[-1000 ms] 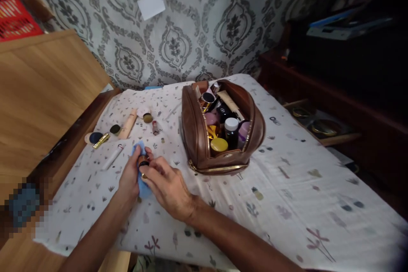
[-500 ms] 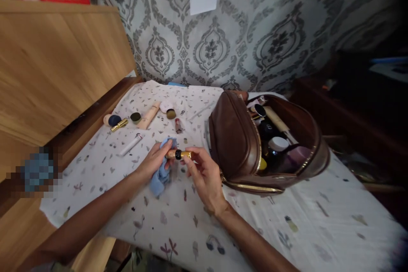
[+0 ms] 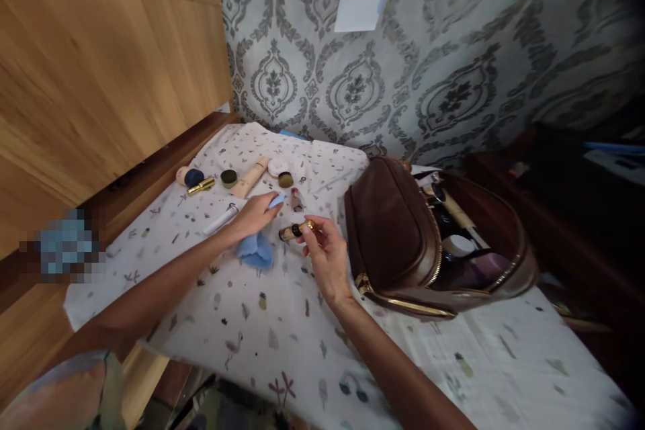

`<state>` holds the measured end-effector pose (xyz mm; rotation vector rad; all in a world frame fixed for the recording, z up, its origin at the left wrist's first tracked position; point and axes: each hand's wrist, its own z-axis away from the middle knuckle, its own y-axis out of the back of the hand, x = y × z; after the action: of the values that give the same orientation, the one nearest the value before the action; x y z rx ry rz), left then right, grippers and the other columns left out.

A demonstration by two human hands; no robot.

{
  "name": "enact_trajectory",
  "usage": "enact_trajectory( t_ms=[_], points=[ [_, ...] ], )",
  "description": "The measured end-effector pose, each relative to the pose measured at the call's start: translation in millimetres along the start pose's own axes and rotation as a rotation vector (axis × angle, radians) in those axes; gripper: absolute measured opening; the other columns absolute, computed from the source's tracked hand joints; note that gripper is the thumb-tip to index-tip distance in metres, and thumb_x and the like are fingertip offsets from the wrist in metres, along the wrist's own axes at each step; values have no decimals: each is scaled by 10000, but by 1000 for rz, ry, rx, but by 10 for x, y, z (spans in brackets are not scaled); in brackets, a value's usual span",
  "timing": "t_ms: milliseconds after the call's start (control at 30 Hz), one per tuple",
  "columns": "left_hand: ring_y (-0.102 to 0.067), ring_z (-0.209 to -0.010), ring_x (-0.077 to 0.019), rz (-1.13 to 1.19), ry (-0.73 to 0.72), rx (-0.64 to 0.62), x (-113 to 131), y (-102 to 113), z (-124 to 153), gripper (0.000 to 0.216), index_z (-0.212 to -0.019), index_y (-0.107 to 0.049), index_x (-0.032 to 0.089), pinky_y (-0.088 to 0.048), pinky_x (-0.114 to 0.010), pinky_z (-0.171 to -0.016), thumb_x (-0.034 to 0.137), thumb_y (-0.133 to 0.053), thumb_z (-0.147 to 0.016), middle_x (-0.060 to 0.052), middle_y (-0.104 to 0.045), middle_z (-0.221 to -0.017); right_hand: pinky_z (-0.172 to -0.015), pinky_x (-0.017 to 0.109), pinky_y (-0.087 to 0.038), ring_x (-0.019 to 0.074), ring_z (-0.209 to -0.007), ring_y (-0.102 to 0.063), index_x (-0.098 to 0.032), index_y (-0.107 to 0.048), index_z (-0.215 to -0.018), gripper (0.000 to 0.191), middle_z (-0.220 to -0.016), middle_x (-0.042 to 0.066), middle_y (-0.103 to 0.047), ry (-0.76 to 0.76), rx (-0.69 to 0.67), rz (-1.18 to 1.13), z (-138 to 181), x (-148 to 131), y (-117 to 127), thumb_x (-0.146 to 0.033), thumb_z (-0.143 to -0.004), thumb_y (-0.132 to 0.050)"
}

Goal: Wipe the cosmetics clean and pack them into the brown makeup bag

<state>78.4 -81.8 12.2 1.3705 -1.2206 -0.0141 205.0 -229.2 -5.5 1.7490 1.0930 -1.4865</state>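
Observation:
My right hand (image 3: 327, 252) pinches a small gold and black lipstick tube (image 3: 295, 231) by its gold end. Just left of it, my left hand (image 3: 258, 216) is closed on a light blue cloth (image 3: 256, 252), part of which hangs below the fingers. The lipstick and the cloth are apart. Beyond the hands lies a small clear tube with a red part (image 3: 296, 199). A white tube (image 3: 220, 221) lies partly behind my left hand.
An unzipped brown leather bag (image 3: 393, 228) holding several cosmetics stands on the right. On the patterned cloth lie a beige tube (image 3: 250, 177), a gold tube (image 3: 201, 187), a dark round lid (image 3: 228, 179) and a brush (image 3: 285, 179). A wooden cabinet (image 3: 111, 60) borders the left.
My left hand with the cloth has moved off the lipstick, up and to the left. The lipstick now sits in my right hand alone. The view has shifted somewhat.

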Motion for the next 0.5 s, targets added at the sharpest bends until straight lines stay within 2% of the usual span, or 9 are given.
enact_trajectory(
  t_ms=[67, 133, 267, 367, 433, 500],
  points=[
    [-649, -840, -252, -133, -5, 54, -64, 34, -231, 115, -949, -649, 204, -484, -336, -797, 232, -543, -918, -63, -696, -864, -548, 258, -516, 157, -707, -654, -183, -634, -1101, 338, -877, 49, -674, 74, -9, 111, 17, 24, -2, -448, -893, -611],
    [-655, -966, -287, -174, 15, 86, -103, 43, -488, 199, -1085, -649, 191, -488, -371, -867, 190, -548, -913, -111, -709, -1019, -611, 286, -548, 163, -751, -656, -193, -656, -1113, 293, -956, 68, -675, 173, -30, 246, 39, 41, 17, -401, -921, -583],
    [-664, -1021, -290, -238, 59, 108, -130, -31, -842, 271, -1188, -628, 138, -490, -372, -879, 223, -552, -942, -163, -675, -1135, -664, 313, -566, 168, -747, -633, -210, -688, -1121, 250, -964, 70, -660, 330, -85, 454, 68, 88, 85, -346, -959, -555],
    [-664, -1041, -238, -267, 72, 102, -135, -148, -837, 338, -1141, -632, 77, -470, -314, -876, 307, -444, -979, -125, -633, -1174, -670, 322, -570, 171, -737, -626, -210, -678, -1162, 266, -969, 72, -654, 358, -87, 489, 61, 154, 132, -340, -969, -551],
    [-646, -1084, -227, -272, 69, 102, -140, -227, -765, 384, -1147, -622, 79, -458, -303, -886, 326, -369, -996, -112, -594, -1238, -669, 328, -572, 170, -726, -619, -218, -658, -1207, 291, -977, 67, -652, 354, -80, 482, 50, 202, 151, -331, -953, -569],
    [-631, -1109, -247, -263, 73, 99, -155, -284, -715, 296, -1159, -613, 125, -461, -318, -889, 304, -459, -980, -122, -577, -1279, -662, 330, -572, 165, -706, -607, -227, -636, -1251, 337, -985, 62, -650, 338, -67, 466, 42, 240, 159, -330, -934, -588]
  ],
)
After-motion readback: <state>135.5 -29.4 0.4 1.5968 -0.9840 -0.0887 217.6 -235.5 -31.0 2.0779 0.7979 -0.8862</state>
